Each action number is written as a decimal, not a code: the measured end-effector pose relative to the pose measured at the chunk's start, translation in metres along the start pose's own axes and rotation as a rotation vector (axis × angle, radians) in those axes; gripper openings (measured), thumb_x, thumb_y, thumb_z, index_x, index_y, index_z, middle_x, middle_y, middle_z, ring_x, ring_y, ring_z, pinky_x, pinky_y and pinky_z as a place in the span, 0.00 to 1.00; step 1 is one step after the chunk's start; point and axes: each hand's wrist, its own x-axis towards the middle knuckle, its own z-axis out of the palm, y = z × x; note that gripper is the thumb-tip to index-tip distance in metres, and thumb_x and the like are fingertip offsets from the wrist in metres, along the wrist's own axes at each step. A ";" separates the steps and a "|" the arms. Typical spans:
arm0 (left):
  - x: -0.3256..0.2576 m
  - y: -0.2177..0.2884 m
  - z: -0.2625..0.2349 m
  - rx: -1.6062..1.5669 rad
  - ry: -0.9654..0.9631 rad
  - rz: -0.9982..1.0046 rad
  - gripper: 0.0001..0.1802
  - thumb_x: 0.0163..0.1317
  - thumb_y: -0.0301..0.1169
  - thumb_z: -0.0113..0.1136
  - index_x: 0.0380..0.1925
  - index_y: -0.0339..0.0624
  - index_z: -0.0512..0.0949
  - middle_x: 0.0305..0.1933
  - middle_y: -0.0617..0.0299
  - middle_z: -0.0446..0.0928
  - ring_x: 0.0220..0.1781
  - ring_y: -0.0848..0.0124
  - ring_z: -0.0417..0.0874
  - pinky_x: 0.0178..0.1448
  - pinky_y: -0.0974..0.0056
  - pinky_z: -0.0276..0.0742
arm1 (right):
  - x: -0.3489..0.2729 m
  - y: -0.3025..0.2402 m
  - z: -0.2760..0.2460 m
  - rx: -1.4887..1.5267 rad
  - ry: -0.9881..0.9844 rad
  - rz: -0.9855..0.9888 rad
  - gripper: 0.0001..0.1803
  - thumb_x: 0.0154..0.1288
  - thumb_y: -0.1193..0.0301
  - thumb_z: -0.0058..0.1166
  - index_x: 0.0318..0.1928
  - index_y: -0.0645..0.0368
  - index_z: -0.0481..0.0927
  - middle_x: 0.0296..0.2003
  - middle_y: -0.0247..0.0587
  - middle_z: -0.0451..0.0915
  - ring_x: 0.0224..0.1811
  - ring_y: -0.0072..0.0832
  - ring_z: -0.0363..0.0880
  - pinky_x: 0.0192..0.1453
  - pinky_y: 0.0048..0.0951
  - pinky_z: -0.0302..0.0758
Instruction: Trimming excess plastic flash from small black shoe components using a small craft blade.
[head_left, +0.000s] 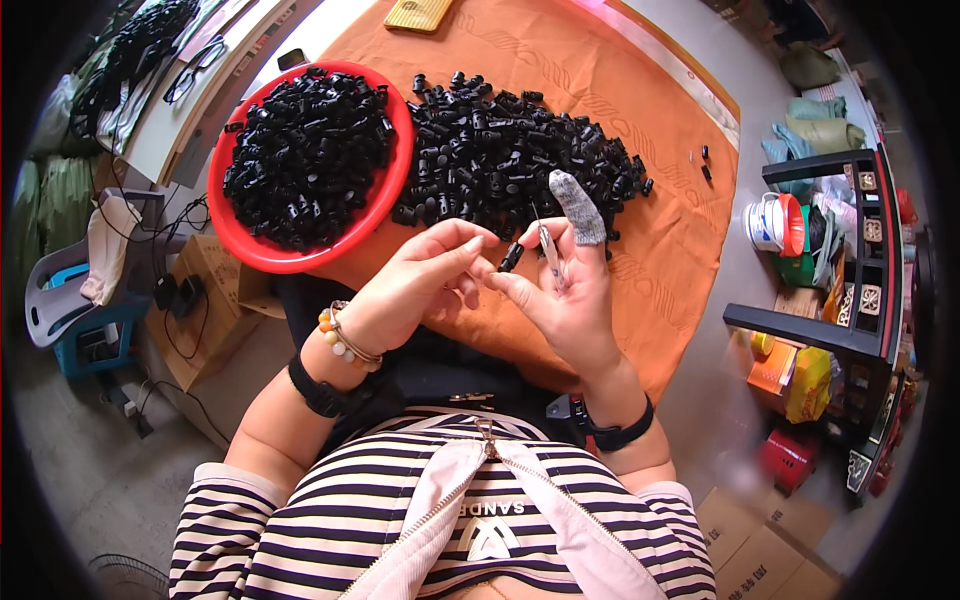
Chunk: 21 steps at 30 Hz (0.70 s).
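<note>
Head view: nearest is the wearer's striped top point(350, 520), zip down the front. Dark bands on both wrists, left band point(317, 390); beaded bracelet point(345, 335) above it.

Left hand point(425, 275): thumb and index drawn close together at the tips, other fingers curled. Can't tell if they're gripping anything.

Right hand point(575, 310): closed around a thin metal tool point(551, 262), which slants across the fingers; exact tool type unclear. Grey knit finger cover point(578, 208) on one finger, which points away from the body.

Small black part point(511, 257) sits between the two hands, at the right thumb and bent finger, left fingertips just beside it. Can't tell which hand carries its weight.

Beyond the hands: big loose pile of black parts point(510, 150), spread over an orange cloth point(660, 290). Left of the pile, red basin point(292, 262), heaped with similar parts, set by the cloth's left side. Two stray parts point(706, 173) lie right of the pile, well apart from it.

Out to the right: dark rack point(810, 328), white bucket point(766, 222) by it. Far edge of the cloth: flat yellow item point(418, 13).
</note>
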 end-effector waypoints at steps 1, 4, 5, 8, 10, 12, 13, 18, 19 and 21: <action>0.001 0.002 0.002 -0.044 -0.066 -0.019 0.11 0.67 0.35 0.48 0.46 0.45 0.70 0.34 0.70 0.74 0.29 0.84 0.74 0.32 0.78 0.70 | 0.002 -0.009 0.005 0.013 -0.011 -0.005 0.38 0.52 0.88 0.56 0.63 0.62 0.54 0.41 0.34 0.66 0.39 0.18 0.70 0.47 0.19 0.71; 0.000 0.002 0.005 -0.176 -0.174 -0.005 0.10 0.67 0.35 0.47 0.45 0.46 0.69 0.35 0.71 0.73 0.30 0.84 0.74 0.33 0.77 0.70 | 0.004 -0.011 0.013 0.045 -0.048 -0.031 0.45 0.50 0.90 0.55 0.66 0.57 0.49 0.41 0.35 0.64 0.41 0.18 0.66 0.44 0.16 0.70; -0.001 0.005 0.009 -0.196 -0.173 0.017 0.08 0.67 0.34 0.48 0.43 0.47 0.69 0.34 0.72 0.73 0.30 0.84 0.73 0.33 0.78 0.70 | 0.006 -0.007 0.013 -0.009 0.000 -0.108 0.41 0.52 0.88 0.56 0.65 0.59 0.53 0.41 0.37 0.68 0.35 0.17 0.73 0.37 0.17 0.74; -0.006 0.010 0.019 -0.294 -0.070 0.044 0.07 0.66 0.33 0.49 0.40 0.45 0.69 0.32 0.68 0.73 0.28 0.85 0.74 0.28 0.80 0.69 | 0.007 -0.011 0.014 -0.097 -0.024 -0.128 0.39 0.52 0.87 0.56 0.64 0.59 0.55 0.41 0.36 0.70 0.35 0.17 0.74 0.38 0.18 0.74; -0.005 0.010 0.013 -0.236 -0.105 0.091 0.06 0.66 0.33 0.49 0.40 0.45 0.68 0.32 0.67 0.73 0.28 0.85 0.74 0.28 0.80 0.69 | 0.008 -0.010 0.015 -0.143 -0.029 -0.147 0.39 0.52 0.87 0.57 0.64 0.59 0.56 0.40 0.36 0.71 0.35 0.18 0.74 0.38 0.18 0.75; -0.006 0.011 0.010 -0.178 -0.142 0.134 0.06 0.66 0.33 0.48 0.40 0.44 0.68 0.33 0.67 0.73 0.28 0.85 0.74 0.28 0.80 0.69 | 0.008 -0.010 0.016 -0.191 -0.032 -0.164 0.38 0.52 0.86 0.57 0.63 0.59 0.57 0.40 0.36 0.71 0.35 0.18 0.74 0.39 0.19 0.75; -0.007 0.013 0.010 -0.149 -0.142 0.165 0.06 0.66 0.32 0.48 0.39 0.44 0.68 0.32 0.66 0.73 0.27 0.85 0.73 0.28 0.79 0.69 | 0.009 -0.012 0.017 -0.180 -0.039 -0.159 0.38 0.52 0.85 0.58 0.64 0.59 0.56 0.40 0.35 0.71 0.36 0.19 0.74 0.40 0.20 0.75; -0.010 0.015 0.014 -0.189 -0.098 0.251 0.06 0.67 0.32 0.48 0.40 0.44 0.68 0.32 0.66 0.73 0.25 0.84 0.71 0.26 0.79 0.66 | 0.008 -0.017 0.026 -0.032 0.037 -0.201 0.39 0.53 0.80 0.61 0.64 0.61 0.56 0.37 0.33 0.71 0.37 0.20 0.73 0.44 0.20 0.73; -0.012 0.016 0.012 -0.232 -0.099 0.228 0.06 0.67 0.32 0.48 0.40 0.45 0.68 0.32 0.66 0.73 0.24 0.84 0.70 0.26 0.78 0.65 | 0.007 -0.019 0.023 -0.022 0.029 -0.171 0.38 0.55 0.76 0.61 0.64 0.62 0.55 0.36 0.32 0.70 0.36 0.19 0.72 0.43 0.19 0.72; -0.014 0.019 0.010 -0.303 -0.106 0.175 0.05 0.67 0.32 0.47 0.41 0.47 0.69 0.31 0.67 0.73 0.24 0.83 0.70 0.26 0.77 0.64 | 0.004 -0.022 0.009 -0.035 -0.029 -0.047 0.36 0.61 0.65 0.57 0.63 0.65 0.55 0.35 0.31 0.68 0.34 0.14 0.66 0.39 0.13 0.66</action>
